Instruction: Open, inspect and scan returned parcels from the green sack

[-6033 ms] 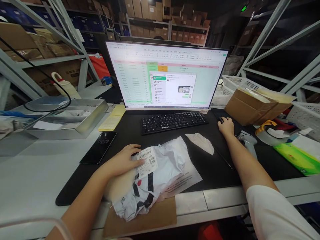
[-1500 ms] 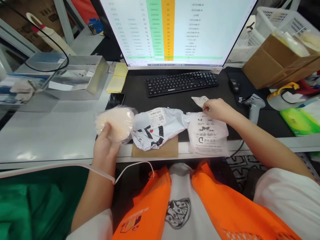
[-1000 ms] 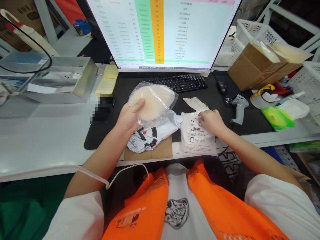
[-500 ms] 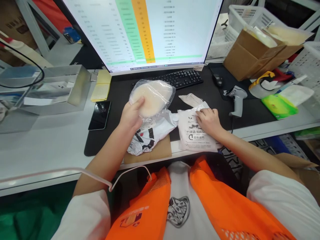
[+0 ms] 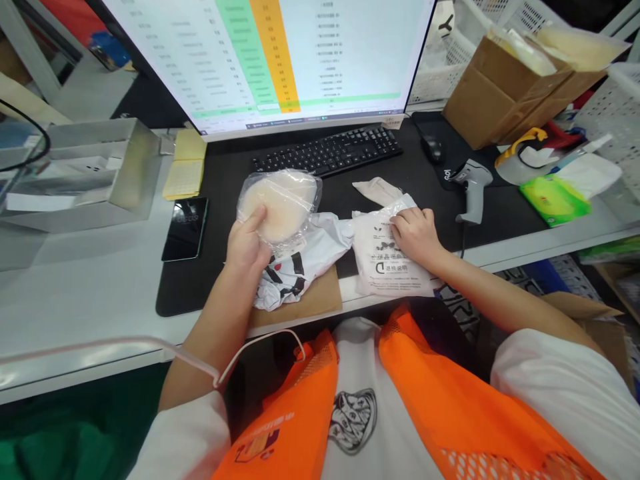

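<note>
The left hand [image 5: 247, 247] is gripping a pale rounded pad [image 5: 283, 203] sealed in clear wrap, its thumb lying across the front and its other fingers being hidden behind. The pad is being held above the table [image 5: 100, 287], covering part of the keyboard [image 5: 325, 153] and the upper part of a white mailer bag [image 5: 320, 243]; glare is streaking the wrap. The mailer is lying crumpled over brown cardboard [image 5: 323, 293], masking much of it. The right hand [image 5: 416, 235] is resting with partly curled fingers on the top right part of a printed pouch [image 5: 390, 273]; whether it is pinching the film cannot be told. The pouch is lying just beside the mailer, overlapping a beige piece [image 5: 377, 190] whose near end is being concealed. The monitor [image 5: 325, 60] is being cropped above, its small text remaining illegible.
</note>
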The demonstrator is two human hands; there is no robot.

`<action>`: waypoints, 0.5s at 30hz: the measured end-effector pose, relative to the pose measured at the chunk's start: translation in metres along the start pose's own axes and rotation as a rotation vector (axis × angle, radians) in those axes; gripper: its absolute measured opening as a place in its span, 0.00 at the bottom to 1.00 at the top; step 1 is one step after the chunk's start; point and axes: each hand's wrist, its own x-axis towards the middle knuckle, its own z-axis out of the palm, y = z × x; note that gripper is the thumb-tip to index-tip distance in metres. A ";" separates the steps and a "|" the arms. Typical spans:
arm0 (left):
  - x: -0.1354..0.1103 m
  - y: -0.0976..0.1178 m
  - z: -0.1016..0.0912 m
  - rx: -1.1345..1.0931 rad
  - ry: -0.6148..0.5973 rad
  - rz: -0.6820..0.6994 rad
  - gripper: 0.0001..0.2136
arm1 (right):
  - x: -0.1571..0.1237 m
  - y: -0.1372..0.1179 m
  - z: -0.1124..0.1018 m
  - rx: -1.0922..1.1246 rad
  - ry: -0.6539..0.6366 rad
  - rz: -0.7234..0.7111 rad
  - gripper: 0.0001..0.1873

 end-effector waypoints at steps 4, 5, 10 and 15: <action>-0.002 -0.003 -0.002 0.036 -0.041 0.034 0.14 | 0.000 0.002 0.002 0.075 -0.007 0.051 0.17; -0.003 -0.003 -0.002 0.043 -0.053 0.042 0.15 | 0.000 0.002 0.002 0.081 0.000 0.063 0.17; -0.008 -0.002 -0.001 0.037 -0.053 0.090 0.16 | -0.001 0.002 0.002 0.068 -0.001 0.052 0.17; -0.008 -0.004 -0.001 0.033 -0.045 0.086 0.15 | -0.004 0.001 0.001 0.015 0.017 0.067 0.16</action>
